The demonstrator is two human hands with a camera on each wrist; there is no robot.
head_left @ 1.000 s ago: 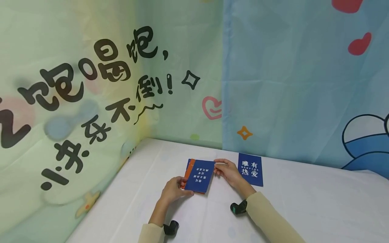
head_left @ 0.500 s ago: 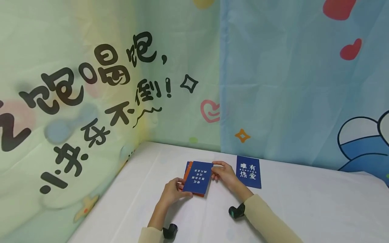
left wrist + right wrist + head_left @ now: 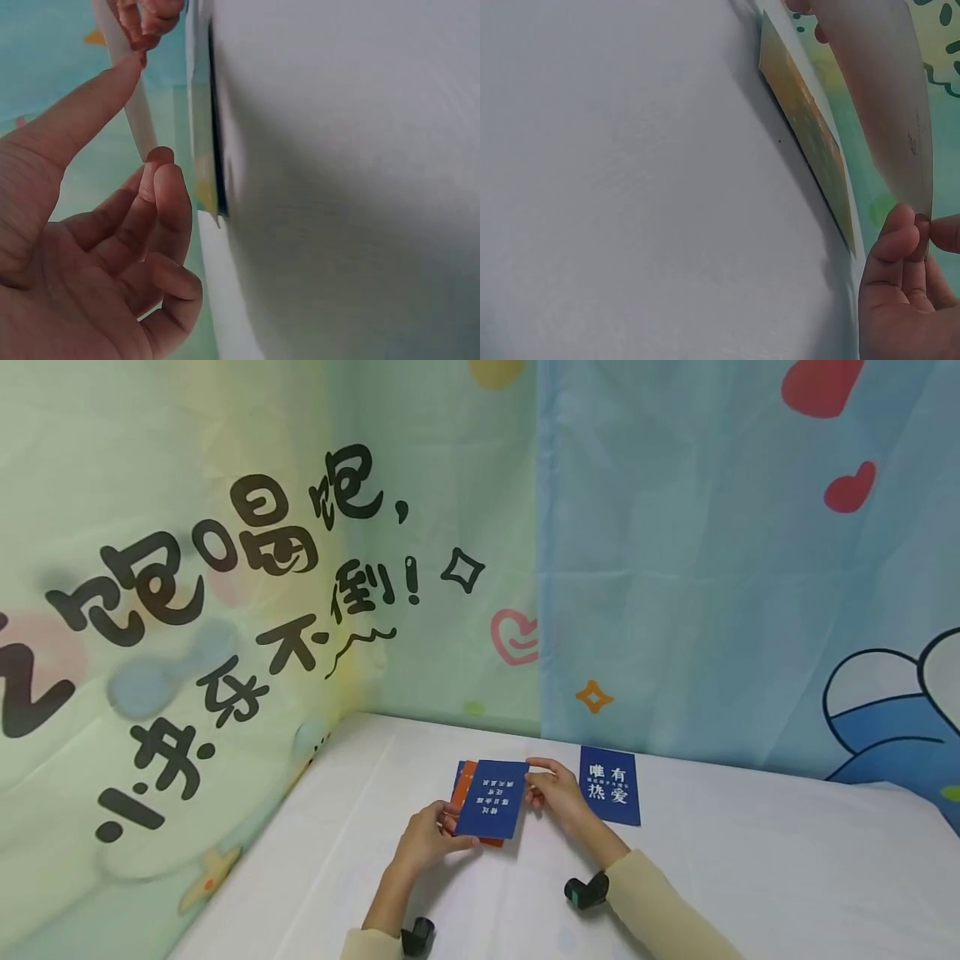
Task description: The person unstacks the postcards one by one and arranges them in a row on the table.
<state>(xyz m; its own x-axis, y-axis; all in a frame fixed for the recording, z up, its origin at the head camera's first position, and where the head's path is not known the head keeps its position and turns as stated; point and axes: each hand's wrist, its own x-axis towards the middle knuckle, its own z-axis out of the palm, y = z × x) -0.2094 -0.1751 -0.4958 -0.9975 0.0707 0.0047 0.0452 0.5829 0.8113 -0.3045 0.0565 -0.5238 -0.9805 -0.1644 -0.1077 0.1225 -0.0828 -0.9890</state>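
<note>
A blue card with white Chinese characters is held between both hands, over a small pile on the table. My left hand pinches its near left part between thumb and fingertips. With thumb and fingers my right hand grips the far right corner. Underneath, an orange card shows along the left and near edges, and a corner of another blue card peeks out. In the right wrist view the held card's pale back faces the camera, apart from a yellow-green card lower down.
Another blue card with large white characters lies right of my right hand, near the table's back edge. The table has a white cloth. Printed fabric hangs behind and at the left.
The held card has shifted slightly right over the pile, so more of the orange card shows. Both hands keep their hold. The head view has tilted up a little.
</note>
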